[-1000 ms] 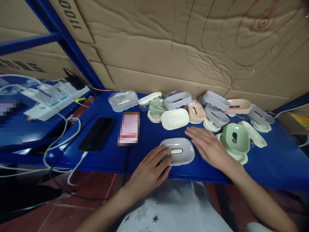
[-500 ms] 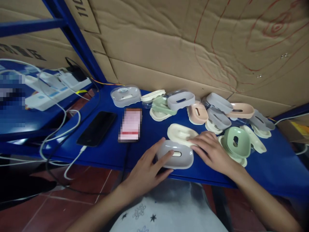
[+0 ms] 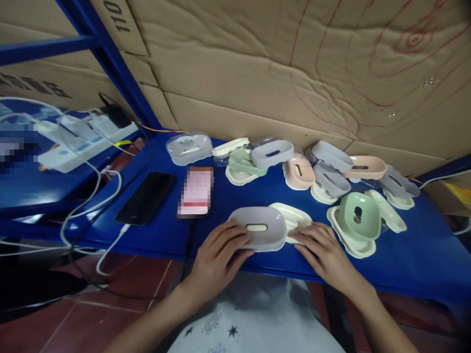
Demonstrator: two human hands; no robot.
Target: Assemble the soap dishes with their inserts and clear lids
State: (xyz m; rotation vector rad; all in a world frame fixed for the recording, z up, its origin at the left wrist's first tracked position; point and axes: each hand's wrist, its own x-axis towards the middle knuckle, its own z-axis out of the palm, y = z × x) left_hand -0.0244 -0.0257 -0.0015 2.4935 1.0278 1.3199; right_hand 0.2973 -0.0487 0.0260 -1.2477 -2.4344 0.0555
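A grey soap dish (image 3: 265, 236) with a slot in its floor lies near the table's front edge. My left hand (image 3: 221, 247) is closed on its left end, fingers over the rim and thumb at the front side. Through the slot a cream strip shows. Just behind and right of it is a cream soap dish base (image 3: 290, 213), partly hidden by the grey dish. My right hand (image 3: 322, 247) pinches the right end of this base between fingers and thumb.
Several grey, green and peach soap dishes stand behind and to the right, including a green dish (image 3: 358, 211). A black phone (image 3: 145, 198) and a second phone (image 3: 196, 189) lie left. Cables and a power strip (image 3: 88, 147) are further left; cardboard (image 3: 235, 73) rises behind.
The cream base has moved right and toward me with my right hand. The grey dish has shifted slightly left, and my left index finger has left its slot for the left rim.
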